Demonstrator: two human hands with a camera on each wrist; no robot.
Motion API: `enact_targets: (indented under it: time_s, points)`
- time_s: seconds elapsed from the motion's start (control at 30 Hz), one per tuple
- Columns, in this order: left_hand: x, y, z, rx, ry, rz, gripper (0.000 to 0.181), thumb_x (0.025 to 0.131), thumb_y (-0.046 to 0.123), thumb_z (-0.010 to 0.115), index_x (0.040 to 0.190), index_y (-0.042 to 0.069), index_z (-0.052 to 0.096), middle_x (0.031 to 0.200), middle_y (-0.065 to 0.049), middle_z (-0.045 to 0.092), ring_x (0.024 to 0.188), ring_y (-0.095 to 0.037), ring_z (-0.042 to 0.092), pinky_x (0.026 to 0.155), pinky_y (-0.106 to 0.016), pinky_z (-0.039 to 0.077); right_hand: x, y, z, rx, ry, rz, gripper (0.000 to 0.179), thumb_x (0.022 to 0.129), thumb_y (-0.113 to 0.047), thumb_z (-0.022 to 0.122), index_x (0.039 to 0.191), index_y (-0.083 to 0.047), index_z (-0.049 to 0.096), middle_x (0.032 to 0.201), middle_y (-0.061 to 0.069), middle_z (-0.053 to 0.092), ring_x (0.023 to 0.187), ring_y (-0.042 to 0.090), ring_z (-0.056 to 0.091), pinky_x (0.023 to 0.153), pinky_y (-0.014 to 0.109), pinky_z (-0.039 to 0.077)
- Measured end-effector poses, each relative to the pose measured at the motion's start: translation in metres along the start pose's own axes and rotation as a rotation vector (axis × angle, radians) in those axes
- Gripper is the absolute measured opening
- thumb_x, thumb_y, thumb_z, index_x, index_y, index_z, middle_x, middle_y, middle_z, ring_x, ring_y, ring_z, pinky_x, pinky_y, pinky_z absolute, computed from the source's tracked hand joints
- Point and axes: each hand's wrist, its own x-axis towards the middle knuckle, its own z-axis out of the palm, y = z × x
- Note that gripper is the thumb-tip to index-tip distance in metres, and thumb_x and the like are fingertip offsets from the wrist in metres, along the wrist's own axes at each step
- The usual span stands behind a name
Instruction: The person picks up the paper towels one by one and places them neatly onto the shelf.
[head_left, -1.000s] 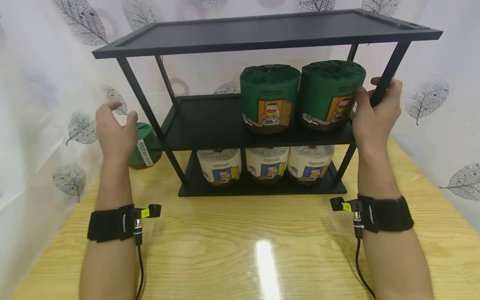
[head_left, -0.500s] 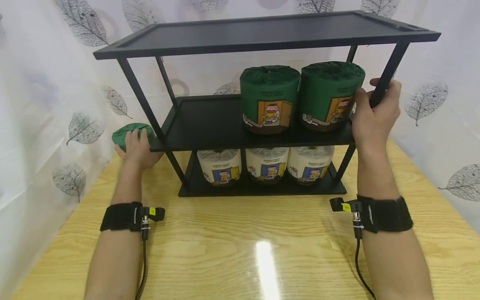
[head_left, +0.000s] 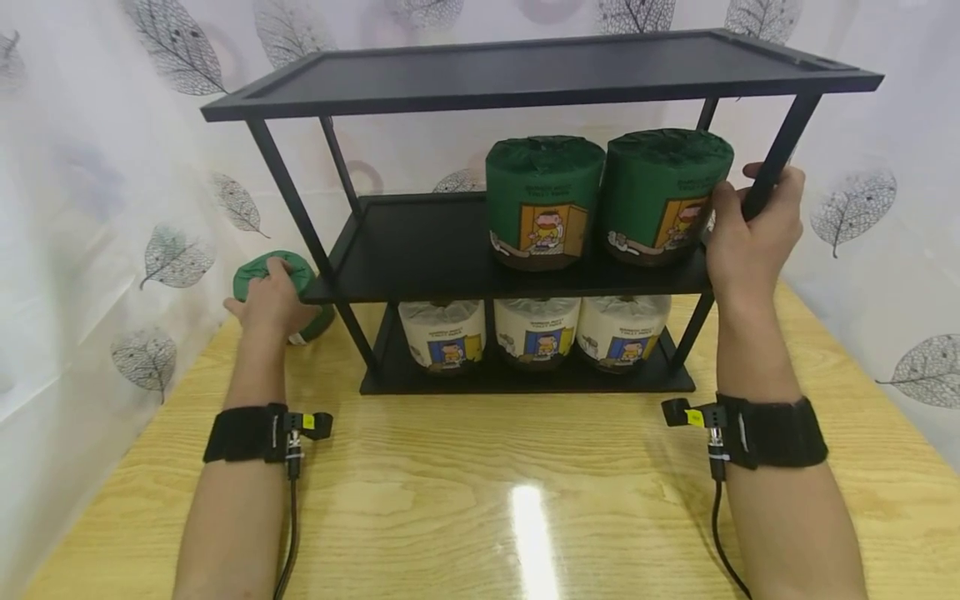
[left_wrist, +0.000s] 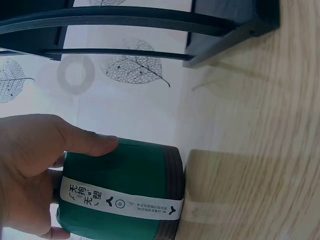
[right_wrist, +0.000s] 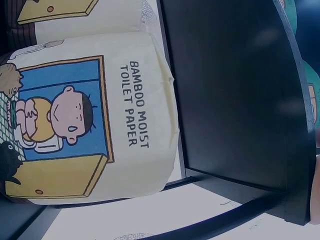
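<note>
At the left end of a black two-tier rack (head_left: 540,79), my left hand (head_left: 268,302) grips a green-wrapped toilet roll (left_wrist: 140,175) from above. In the left wrist view the thumb lies along one side, with other fingers round the far side. That roll's dark base is at the tabletop; I cannot tell whether it touches. My right hand (head_left: 752,242) holds the rack's front right post (head_left: 780,154), thumb inside. Two green toilet rolls, a left one (head_left: 546,204) and a right one (head_left: 666,200), stand upright on the middle shelf.
Below, three cream toilet rolls (right_wrist: 120,120) stand in a row on the bottom shelf (head_left: 525,383). The middle shelf's bare left part (head_left: 412,242) lies beside the green rolls. A pale leaf-print sheet (head_left: 82,217) hangs behind the wooden table (head_left: 420,483).
My left hand has come down from beside the rack onto the green toilet roll and taken hold of it. The roll has tilted or shifted slightly. My right hand stays on the post.
</note>
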Motion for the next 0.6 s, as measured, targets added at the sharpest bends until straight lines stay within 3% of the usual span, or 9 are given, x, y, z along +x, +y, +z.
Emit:
enact_targets:
  time_s: [0.1,0.17,0.27,0.33,0.5,0.6]
  points:
    - [0.001,0.0,0.003,0.034,-0.002,-0.016,0.09,0.088,0.033,0.067,0.15,-0.005,0.014,0.126,-0.043,0.049,0.123,-0.059,0.042,0.103,-0.08,0.012,0.0,0.004,0.0,0.004,-0.004,-0.004,0.02,0.095,-0.022,0.056,0.115,-0.024,0.056,0.073,-0.014,0.047,0.069,0.004,0.043,0.072,0.023,0.028]
    - [0.0,0.002,0.002,0.078,0.017,-0.033,0.095,0.09,0.04,0.064,0.152,-0.008,0.01,0.117,-0.042,0.055,0.118,-0.059,0.048,0.105,-0.079,0.011,0.0,0.005,0.0,0.006,-0.007,-0.01,0.02,0.095,-0.022,0.056,0.116,-0.024,0.056,0.073,-0.014,0.047,0.069,0.004,0.043,0.071,0.023,0.028]
    - [-0.006,0.007,-0.007,0.117,0.046,-0.058,0.103,0.091,0.045,0.062,0.154,-0.011,0.003,0.103,-0.038,0.063,0.108,-0.057,0.056,0.107,-0.077,0.012,-0.001,0.005,0.0,0.013,-0.006,-0.017,0.019,0.095,-0.022,0.056,0.114,-0.024,0.056,0.072,-0.014,0.046,0.067,0.004,0.042,0.07,0.023,0.028]
    - [-0.011,0.013,-0.016,0.111,0.094,-0.066,0.101,0.091,0.048,0.062,0.154,-0.01,0.008,0.1,-0.035,0.064,0.104,-0.056,0.058,0.109,-0.077,0.012,0.0,0.004,0.0,0.022,-0.002,-0.025,0.018,0.095,-0.021,0.056,0.113,-0.024,0.057,0.071,-0.013,0.046,0.066,0.004,0.042,0.069,0.023,0.028]
    - [-0.029,0.031,-0.041,-0.044,0.282,-0.072,0.08,0.087,0.039,0.07,0.145,0.001,0.03,0.109,-0.035,0.064,0.107,-0.055,0.057,0.111,-0.072,0.008,0.001,0.002,-0.001,0.036,0.002,-0.042,0.017,0.094,-0.021,0.056,0.111,-0.024,0.057,0.069,-0.013,0.046,0.064,0.004,0.042,0.067,0.023,0.027]
    - [-0.039,0.04,-0.051,-0.137,0.379,-0.095,0.077,0.087,0.037,0.07,0.147,0.008,0.03,0.114,-0.035,0.064,0.111,-0.054,0.057,0.113,-0.068,0.005,0.001,0.002,-0.001,0.024,-0.004,-0.033,0.017,0.095,-0.021,0.056,0.112,-0.025,0.057,0.07,-0.013,0.046,0.065,0.004,0.042,0.068,0.023,0.027]
